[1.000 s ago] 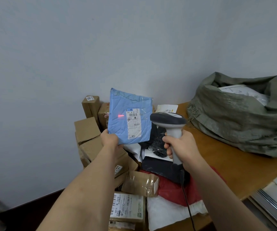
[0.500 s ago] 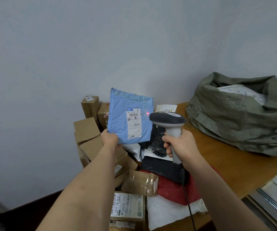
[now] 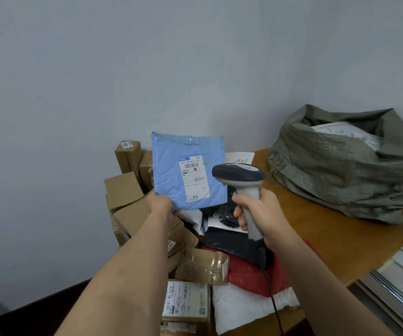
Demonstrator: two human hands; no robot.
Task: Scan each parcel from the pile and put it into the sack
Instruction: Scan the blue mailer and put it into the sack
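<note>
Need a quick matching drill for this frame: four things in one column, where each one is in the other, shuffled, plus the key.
Things:
1. blue parcel
2. scanner
3. green sack
4. red parcel

Places:
A. lying in the pile, below the scanner
B. gripped by the right hand
C. sitting open on the wooden table, far right
D. held up by the left hand, label facing the camera

Pairs: 1-D, 2-B, 3-C, 4-A
</note>
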